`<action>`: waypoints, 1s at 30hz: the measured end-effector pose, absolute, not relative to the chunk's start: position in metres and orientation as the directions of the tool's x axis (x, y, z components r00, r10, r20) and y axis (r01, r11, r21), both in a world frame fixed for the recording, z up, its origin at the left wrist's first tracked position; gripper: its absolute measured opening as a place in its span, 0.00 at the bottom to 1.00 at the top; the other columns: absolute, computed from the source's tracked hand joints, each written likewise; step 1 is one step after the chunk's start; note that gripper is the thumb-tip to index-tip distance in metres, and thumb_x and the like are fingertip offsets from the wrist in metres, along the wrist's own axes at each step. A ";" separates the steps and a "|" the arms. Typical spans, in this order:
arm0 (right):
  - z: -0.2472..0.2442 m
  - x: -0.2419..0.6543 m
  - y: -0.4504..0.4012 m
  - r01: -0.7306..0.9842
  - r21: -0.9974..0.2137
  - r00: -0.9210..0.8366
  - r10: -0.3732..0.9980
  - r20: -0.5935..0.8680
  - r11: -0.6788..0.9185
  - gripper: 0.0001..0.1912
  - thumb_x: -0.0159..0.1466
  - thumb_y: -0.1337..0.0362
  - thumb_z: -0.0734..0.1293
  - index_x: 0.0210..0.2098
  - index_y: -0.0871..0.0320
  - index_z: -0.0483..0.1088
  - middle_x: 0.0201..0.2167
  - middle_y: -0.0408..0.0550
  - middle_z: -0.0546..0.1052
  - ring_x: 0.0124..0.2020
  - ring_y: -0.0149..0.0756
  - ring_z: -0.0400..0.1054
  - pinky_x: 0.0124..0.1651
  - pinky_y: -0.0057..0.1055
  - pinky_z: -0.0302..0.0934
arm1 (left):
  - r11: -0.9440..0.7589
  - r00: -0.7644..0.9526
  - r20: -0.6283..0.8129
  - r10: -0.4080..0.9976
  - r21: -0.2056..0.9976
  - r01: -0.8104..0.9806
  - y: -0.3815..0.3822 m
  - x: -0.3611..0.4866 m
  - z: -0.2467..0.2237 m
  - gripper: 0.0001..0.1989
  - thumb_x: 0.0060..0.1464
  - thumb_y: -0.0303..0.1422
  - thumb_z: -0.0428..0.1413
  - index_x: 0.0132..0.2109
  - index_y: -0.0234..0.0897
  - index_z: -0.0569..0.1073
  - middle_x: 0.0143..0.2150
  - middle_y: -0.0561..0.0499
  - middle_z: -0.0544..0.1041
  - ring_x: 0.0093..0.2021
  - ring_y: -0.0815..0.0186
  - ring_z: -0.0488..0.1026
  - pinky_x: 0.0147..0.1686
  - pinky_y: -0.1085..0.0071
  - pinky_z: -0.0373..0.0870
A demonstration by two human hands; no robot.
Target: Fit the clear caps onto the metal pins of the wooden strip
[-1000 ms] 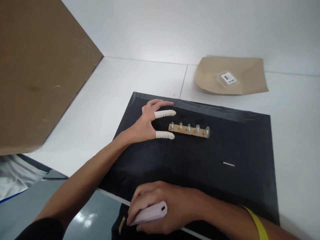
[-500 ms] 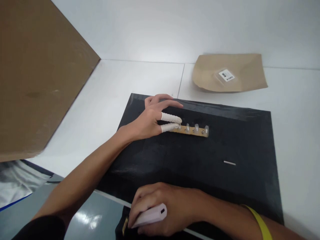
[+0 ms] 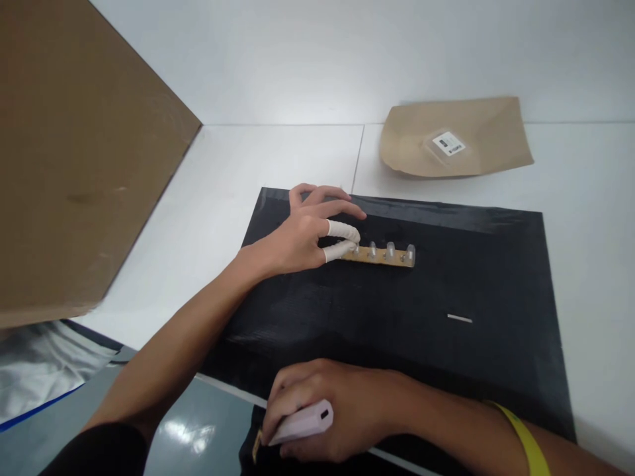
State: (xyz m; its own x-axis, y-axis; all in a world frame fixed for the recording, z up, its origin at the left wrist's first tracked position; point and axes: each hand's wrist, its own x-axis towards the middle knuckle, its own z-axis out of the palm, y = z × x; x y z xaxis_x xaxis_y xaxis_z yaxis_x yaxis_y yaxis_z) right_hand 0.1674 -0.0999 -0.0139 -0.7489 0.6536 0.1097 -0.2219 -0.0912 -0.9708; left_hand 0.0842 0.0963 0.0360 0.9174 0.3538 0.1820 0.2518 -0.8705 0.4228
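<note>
My left hand (image 3: 322,231) is over the black mat (image 3: 377,317), with white covers on its thumb and index finger. Those two fingertips pinch at the left end of a tan strip (image 3: 377,255) that bears several clear domed pieces; one such piece is partly hidden at the fingertips. The other left fingers are spread. Near the front edge, my right hand (image 3: 322,410) is wrapped round a pale pink faceted handle (image 3: 305,423). A small gold-coloured piece (image 3: 256,446) shows beside its fingers, over something black.
A thin silvery bar (image 3: 460,318) lies on the mat, right of centre. Behind the mat, a brown paper sheet (image 3: 496,139) holds a clear labelled case (image 3: 446,145). A large brown board (image 3: 89,165) stands at the left.
The whole view has shifted slightly. My left thumb and index finger have drawn a little closer together at the strip. The right hand keeps its hold on the handle.
</note>
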 end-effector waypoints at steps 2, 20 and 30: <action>-0.015 0.167 -0.100 -0.209 -0.973 -0.754 0.649 0.100 -0.093 0.12 0.64 0.66 0.74 0.46 0.60 0.81 0.44 0.47 0.77 0.41 0.29 0.72 0.52 0.26 0.68 | -0.874 0.914 0.187 0.361 0.409 0.261 0.095 0.085 0.038 0.07 0.65 0.33 0.59 0.39 0.44 0.82 0.60 0.50 0.81 0.68 0.51 0.67 0.66 0.46 0.47; -0.015 0.167 -0.097 -0.183 -0.980 -0.769 0.633 0.091 -0.081 0.11 0.63 0.67 0.74 0.46 0.60 0.81 0.44 0.47 0.76 0.42 0.30 0.72 0.53 0.27 0.68 | -0.809 0.861 0.202 0.467 0.491 0.324 0.084 0.071 0.039 0.07 0.64 0.36 0.63 0.48 0.44 0.82 0.64 0.48 0.78 0.69 0.50 0.66 0.68 0.46 0.52; -0.014 0.166 -0.098 -0.177 -0.982 -0.769 0.632 0.096 -0.067 0.10 0.64 0.67 0.75 0.45 0.61 0.80 0.43 0.46 0.76 0.40 0.29 0.71 0.51 0.25 0.67 | -0.850 0.932 0.130 0.339 0.468 0.244 0.095 0.080 0.039 0.05 0.63 0.36 0.64 0.46 0.45 0.82 0.63 0.49 0.78 0.68 0.51 0.67 0.65 0.49 0.49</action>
State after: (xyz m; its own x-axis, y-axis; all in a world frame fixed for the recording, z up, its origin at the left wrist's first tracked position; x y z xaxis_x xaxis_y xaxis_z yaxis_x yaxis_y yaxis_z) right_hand 0.1664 -0.0981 -0.0137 -0.7692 0.6318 0.0958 -0.1775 -0.0671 -0.9818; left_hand 0.0801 0.0948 0.0394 0.9316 0.3395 0.1299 0.2444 -0.8495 0.4675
